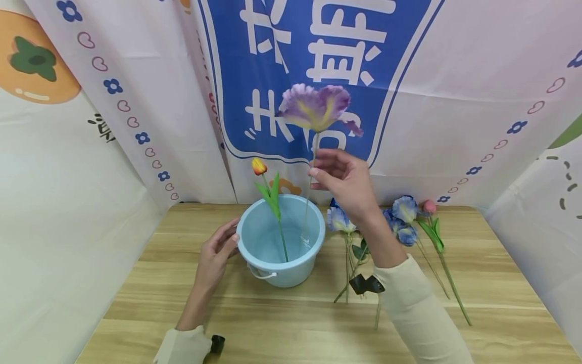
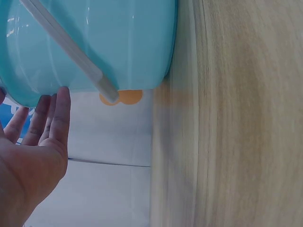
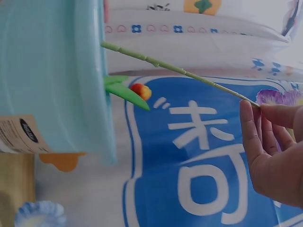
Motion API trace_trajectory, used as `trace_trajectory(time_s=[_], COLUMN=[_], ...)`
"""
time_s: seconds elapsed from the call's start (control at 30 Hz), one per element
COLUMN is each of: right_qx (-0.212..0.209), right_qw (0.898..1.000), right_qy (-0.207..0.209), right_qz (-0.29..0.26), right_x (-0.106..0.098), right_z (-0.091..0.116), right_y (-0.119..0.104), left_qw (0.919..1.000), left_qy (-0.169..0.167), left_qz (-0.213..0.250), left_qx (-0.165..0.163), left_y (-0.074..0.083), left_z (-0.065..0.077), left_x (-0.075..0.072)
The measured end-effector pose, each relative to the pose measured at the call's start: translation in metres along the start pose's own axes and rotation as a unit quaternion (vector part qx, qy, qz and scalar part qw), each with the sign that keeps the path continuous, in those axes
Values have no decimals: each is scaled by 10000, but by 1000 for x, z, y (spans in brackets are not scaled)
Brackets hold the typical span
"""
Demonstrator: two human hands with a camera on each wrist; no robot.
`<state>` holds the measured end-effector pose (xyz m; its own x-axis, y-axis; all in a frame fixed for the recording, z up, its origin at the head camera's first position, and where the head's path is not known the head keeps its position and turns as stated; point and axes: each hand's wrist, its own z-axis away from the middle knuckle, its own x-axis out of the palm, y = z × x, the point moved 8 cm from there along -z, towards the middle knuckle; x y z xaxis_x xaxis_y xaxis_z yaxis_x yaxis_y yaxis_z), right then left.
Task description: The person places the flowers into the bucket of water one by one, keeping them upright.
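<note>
A purple and yellow iris (image 1: pixel 313 107) stands upright above the right side of a light-blue bucket (image 1: pixel 297 270). My right hand (image 1: pixel 347 184) pinches its thin stem between thumb and fingertips below the bloom; the stem's lower end is inside the bucket. In the right wrist view the green stem (image 3: pixel 182 71) slants from the rim to the fingertips. Inside the bucket leans a yellow-red tulip (image 1: pixel 259 166) with green leaves. My left hand (image 1: pixel 218 252) touches the bucket's left side near the rim, fingers extended in the left wrist view. A white handle (image 2: pixel 71 47) hangs down the bucket's side.
Right of the bucket on the wooden table (image 1: pixel 291 323) lie blue irises (image 1: pixel 404 210), another blue bloom (image 1: pixel 340 220) and a pink tulip (image 1: pixel 429 207), their stems toward the front. A printed cloth (image 1: pixel 182 101) hangs behind the table. The right forearm passes over some stems.
</note>
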<state>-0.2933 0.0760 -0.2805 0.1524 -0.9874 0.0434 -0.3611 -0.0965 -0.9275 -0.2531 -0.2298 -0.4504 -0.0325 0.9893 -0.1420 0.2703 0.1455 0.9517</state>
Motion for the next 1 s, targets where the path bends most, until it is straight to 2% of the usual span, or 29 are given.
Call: trace_trajectory(time_s=[0.33,0.57,0.83,1.0], right_qx=[376,471,743,1032], right_qw=[9976,9939,9842,9800], right_qy=[-484,-771,-1140,-1301], right_qz=[328,638,1132,1096], right_x=[30,47,67,75], right_z=[-7,-10,-11,-11], right_y=[39,57,73,86], left_qw=[10000,10000,10000,9999], left_qy=[-31,-19,-7,-13], left_qz=[42,19,39,99], left_qx=[30,-10,-26,23], left_y=[-1,-1,-1,-1], left_z=[0,0,-1,0], left_x=[1,0,0,1])
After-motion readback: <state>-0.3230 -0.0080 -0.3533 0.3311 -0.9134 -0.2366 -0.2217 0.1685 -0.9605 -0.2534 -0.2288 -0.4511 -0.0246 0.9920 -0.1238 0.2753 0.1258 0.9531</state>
